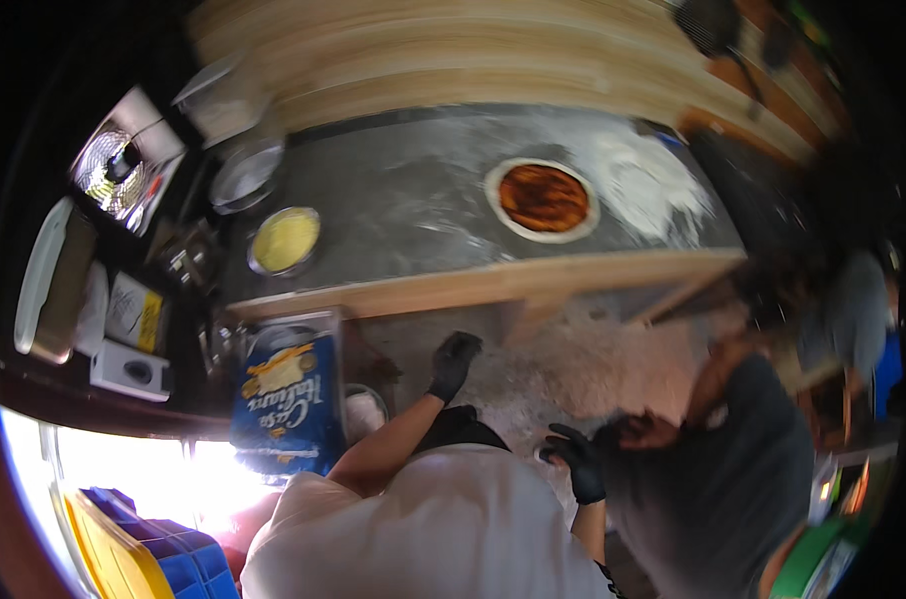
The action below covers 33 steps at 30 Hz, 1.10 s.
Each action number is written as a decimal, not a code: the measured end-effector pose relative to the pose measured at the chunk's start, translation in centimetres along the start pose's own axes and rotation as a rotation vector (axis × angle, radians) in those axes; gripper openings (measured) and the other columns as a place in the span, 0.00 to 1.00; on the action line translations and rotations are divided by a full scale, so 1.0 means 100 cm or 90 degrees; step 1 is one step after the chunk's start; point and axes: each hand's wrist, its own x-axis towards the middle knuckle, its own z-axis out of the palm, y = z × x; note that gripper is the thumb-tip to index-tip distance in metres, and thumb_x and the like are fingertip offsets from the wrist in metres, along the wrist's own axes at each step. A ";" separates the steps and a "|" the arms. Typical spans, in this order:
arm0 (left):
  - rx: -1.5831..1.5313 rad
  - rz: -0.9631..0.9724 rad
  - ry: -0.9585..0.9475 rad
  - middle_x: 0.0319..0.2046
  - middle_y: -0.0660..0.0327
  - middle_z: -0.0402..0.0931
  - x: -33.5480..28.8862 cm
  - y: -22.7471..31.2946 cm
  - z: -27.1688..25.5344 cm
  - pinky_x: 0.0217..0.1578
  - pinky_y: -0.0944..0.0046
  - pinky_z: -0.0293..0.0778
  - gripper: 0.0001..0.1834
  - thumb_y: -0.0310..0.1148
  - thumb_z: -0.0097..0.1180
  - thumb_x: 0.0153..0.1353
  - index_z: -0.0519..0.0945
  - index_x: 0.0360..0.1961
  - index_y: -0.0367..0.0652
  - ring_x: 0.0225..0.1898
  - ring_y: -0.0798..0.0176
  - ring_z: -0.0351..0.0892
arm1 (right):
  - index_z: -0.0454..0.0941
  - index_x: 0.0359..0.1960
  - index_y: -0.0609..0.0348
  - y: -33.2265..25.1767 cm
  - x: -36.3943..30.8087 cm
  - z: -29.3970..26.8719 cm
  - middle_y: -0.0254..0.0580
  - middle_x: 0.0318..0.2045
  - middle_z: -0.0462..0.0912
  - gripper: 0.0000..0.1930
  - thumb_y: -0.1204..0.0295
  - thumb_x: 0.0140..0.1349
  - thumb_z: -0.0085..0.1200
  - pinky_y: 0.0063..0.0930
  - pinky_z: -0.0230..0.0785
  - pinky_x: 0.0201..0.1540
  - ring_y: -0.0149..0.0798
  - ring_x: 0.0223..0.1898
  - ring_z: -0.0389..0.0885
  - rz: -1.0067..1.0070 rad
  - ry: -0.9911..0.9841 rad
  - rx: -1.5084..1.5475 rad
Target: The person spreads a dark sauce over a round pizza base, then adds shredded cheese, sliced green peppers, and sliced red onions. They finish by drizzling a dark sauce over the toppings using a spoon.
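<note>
My left hand [456,364], in a black glove, hangs in front of the counter below its front edge. Its fingers blur together against the dark glove, and no object shows in it. My right hand [578,464], also gloved in black, is lower and to the right, close to a co-worker's arm. Its fingers are apart and bent, and it holds nothing. On the grey counter [393,200] lies a round of dough [495,205] spread with red sauce [543,198], out of contact with both hands. To its right is a patch of white flour [647,190].
A bowl of yellow shreds [286,240] stands at the counter's left, near a metal bowl [248,175] and a clear container [223,100]. Below is a blue bag [285,399]. A co-worker in a dark shirt [722,479] is close on my right. A fan [113,170] stands far left.
</note>
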 end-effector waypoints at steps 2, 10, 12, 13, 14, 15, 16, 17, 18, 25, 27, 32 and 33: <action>-0.006 0.044 0.323 0.38 0.60 0.85 0.045 0.025 -0.056 0.50 0.63 0.76 0.09 0.30 0.57 0.73 0.85 0.44 0.36 0.42 0.67 0.82 | 0.79 0.62 0.65 -0.033 0.061 0.021 0.41 0.56 0.85 0.20 0.80 0.69 0.56 0.24 0.71 0.59 0.36 0.56 0.83 -0.065 -0.030 -0.070; -0.065 0.197 0.900 0.63 0.51 0.72 0.135 0.106 -0.268 0.65 0.57 0.67 0.28 0.38 0.56 0.77 0.66 0.71 0.34 0.65 0.56 0.70 | 0.81 0.60 0.62 -0.153 0.309 0.186 0.45 0.59 0.83 0.18 0.79 0.68 0.60 0.30 0.73 0.62 0.37 0.59 0.82 -0.298 -0.302 -0.334; -0.117 0.131 0.942 0.66 0.51 0.72 0.154 0.115 -0.298 0.66 0.58 0.66 0.30 0.37 0.57 0.76 0.65 0.74 0.36 0.66 0.57 0.70 | 0.80 0.61 0.60 -0.169 0.362 0.275 0.48 0.59 0.83 0.20 0.76 0.68 0.61 0.34 0.73 0.63 0.42 0.60 0.82 -0.433 -0.444 -0.391; -0.145 0.128 0.890 0.66 0.51 0.72 0.160 0.116 -0.304 0.66 0.58 0.66 0.30 0.36 0.56 0.76 0.66 0.73 0.36 0.65 0.58 0.71 | 0.79 0.62 0.59 -0.172 0.383 0.324 0.50 0.60 0.82 0.20 0.74 0.68 0.61 0.37 0.73 0.63 0.46 0.60 0.82 -0.508 -0.509 -0.425; -0.156 0.154 0.843 0.66 0.51 0.73 0.168 0.119 -0.311 0.66 0.59 0.66 0.29 0.36 0.56 0.76 0.67 0.73 0.36 0.65 0.58 0.72 | 0.78 0.63 0.58 -0.173 0.403 0.376 0.53 0.60 0.81 0.21 0.72 0.68 0.62 0.40 0.74 0.63 0.49 0.60 0.82 -0.597 -0.583 -0.453; -0.175 0.153 0.797 0.66 0.51 0.73 0.173 0.121 -0.316 0.66 0.59 0.66 0.29 0.35 0.56 0.76 0.68 0.73 0.36 0.64 0.58 0.72 | 0.78 0.63 0.60 -0.170 0.419 0.429 0.55 0.62 0.80 0.22 0.72 0.67 0.62 0.40 0.72 0.65 0.52 0.62 0.80 -0.639 -0.632 -0.462; -0.186 0.148 0.841 0.57 0.57 0.79 0.177 0.121 -0.314 0.60 0.60 0.70 0.25 0.41 0.54 0.76 0.74 0.67 0.36 0.57 0.60 0.76 | 0.77 0.63 0.61 -0.163 0.431 0.474 0.56 0.64 0.78 0.23 0.72 0.66 0.62 0.41 0.71 0.66 0.55 0.64 0.78 -0.683 -0.680 -0.476; -0.224 0.180 0.851 0.57 0.56 0.80 0.181 0.121 -0.314 0.59 0.61 0.71 0.24 0.37 0.53 0.76 0.74 0.67 0.35 0.56 0.61 0.78 | 0.76 0.64 0.62 -0.155 0.441 0.517 0.58 0.64 0.77 0.25 0.70 0.65 0.63 0.44 0.70 0.67 0.57 0.64 0.76 -0.759 -0.654 -0.577; -0.284 0.165 0.856 0.58 0.55 0.80 0.181 0.121 -0.311 0.58 0.62 0.72 0.23 0.32 0.53 0.76 0.74 0.67 0.33 0.56 0.62 0.79 | 0.76 0.64 0.63 -0.146 0.451 0.550 0.60 0.64 0.76 0.27 0.67 0.64 0.64 0.48 0.69 0.67 0.59 0.64 0.75 -0.796 -0.620 -0.725; -0.276 0.195 0.989 0.56 0.54 0.82 0.197 0.117 -0.292 0.53 0.63 0.76 0.20 0.31 0.52 0.77 0.75 0.66 0.33 0.53 0.64 0.80 | 0.77 0.60 0.66 -0.080 0.466 0.608 0.64 0.60 0.76 0.29 0.60 0.61 0.64 0.51 0.67 0.64 0.60 0.61 0.75 -0.825 -0.436 -0.768; -0.300 0.167 0.984 0.57 0.53 0.81 0.196 0.118 -0.288 0.55 0.63 0.75 0.21 0.32 0.51 0.78 0.74 0.67 0.34 0.55 0.62 0.79 | 0.80 0.51 0.63 -0.076 0.460 0.611 0.60 0.52 0.81 0.20 0.62 0.62 0.62 0.53 0.70 0.58 0.60 0.54 0.79 -0.688 -0.597 -0.783; -0.364 0.167 0.975 0.57 0.54 0.80 0.195 0.119 -0.283 0.55 0.64 0.76 0.21 0.34 0.51 0.79 0.74 0.67 0.35 0.55 0.63 0.79 | 0.83 0.46 0.61 -0.098 0.460 0.606 0.56 0.46 0.82 0.14 0.66 0.62 0.62 0.53 0.71 0.54 0.59 0.49 0.80 -0.678 -0.682 -0.688; -0.356 0.208 0.970 0.58 0.54 0.80 0.194 0.118 -0.282 0.55 0.64 0.76 0.21 0.34 0.50 0.79 0.74 0.67 0.35 0.55 0.64 0.79 | 0.84 0.46 0.61 -0.102 0.462 0.605 0.57 0.46 0.82 0.14 0.66 0.61 0.63 0.53 0.71 0.54 0.59 0.49 0.80 -0.721 -0.662 -0.633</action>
